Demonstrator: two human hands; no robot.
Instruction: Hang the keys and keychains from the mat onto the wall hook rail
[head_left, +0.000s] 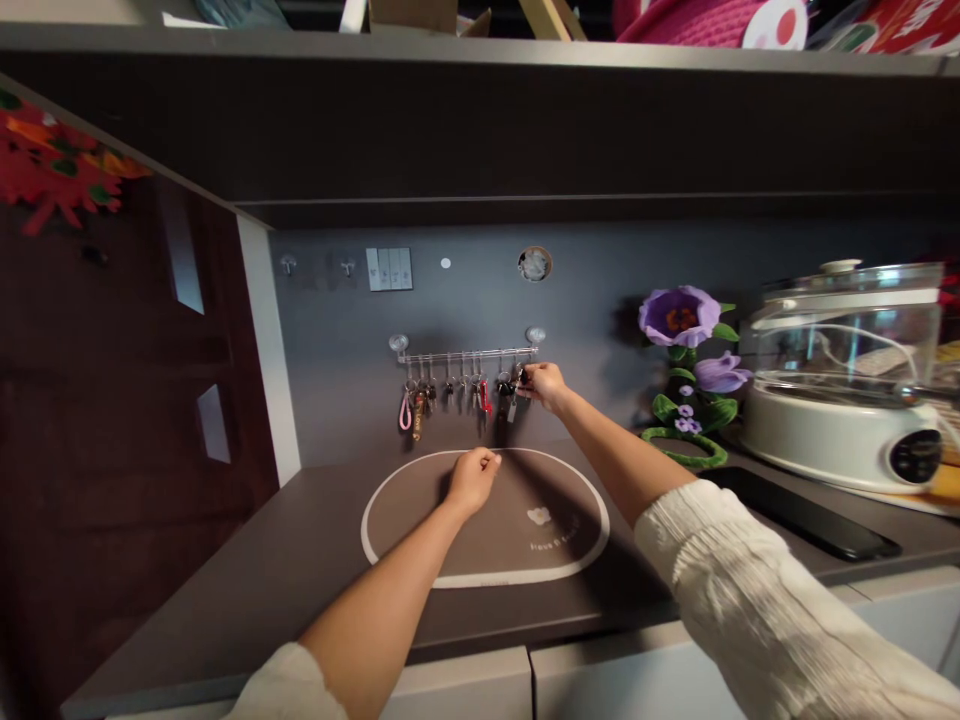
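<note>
A metal hook rail (465,354) is fixed to the grey wall, with several keys and keyrings (448,394) hanging from it. My right hand (545,385) is raised to the rail's right end, its fingers pinched on a dark keyring (513,388) hanging there. My left hand (472,476) hovers lower, over the far edge of an oval brown mat (420,540) on the counter, its fingers curled together; whether anything is in them does not show.
A purple crocheted flower (686,370) stands to the right of the rail. Beyond it sits a white cooker with a glass lid (840,400). A black flat device (817,520) lies on the counter. A dark wooden door (112,400) is on the left.
</note>
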